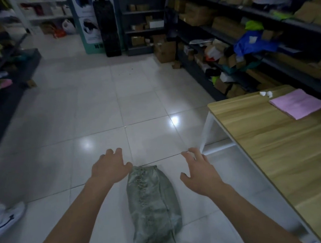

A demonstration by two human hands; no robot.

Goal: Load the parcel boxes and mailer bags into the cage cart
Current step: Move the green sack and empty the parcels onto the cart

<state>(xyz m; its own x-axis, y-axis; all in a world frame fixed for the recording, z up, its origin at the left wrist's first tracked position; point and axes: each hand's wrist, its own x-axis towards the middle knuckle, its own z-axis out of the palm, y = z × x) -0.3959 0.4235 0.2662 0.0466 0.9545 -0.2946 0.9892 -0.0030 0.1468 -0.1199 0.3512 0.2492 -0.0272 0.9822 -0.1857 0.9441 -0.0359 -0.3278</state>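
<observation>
so the shiny white tiled floor [99, 107] is taking up most of the view; dark racking [283, 22] is running along the right side, with brown cardboard boxes [222, 24] and a blue bag [252, 44] sitting on its shelves; another dark rack [3, 64] with bright bagged stuff is standing on the left; a wood-top table [276, 149] with white legs is filling the lower right; a grey-green woven sack [152, 204] is lying flat on the tiles, right between the two forearms; the left hand [109, 167] is hovering by the sack's top left corner, fingers spread and loose, gripping nothing; the right hand [200, 172] is hanging just off to the sack's right, fingers also relaxed and holding nothing; a pink paper stack [298, 103] is resting on the table's far end; someone's white shoe [6, 218] is showing at the left edge; little white crumpled bits [266, 93] are sitting just beyond the pink stack.
</observation>
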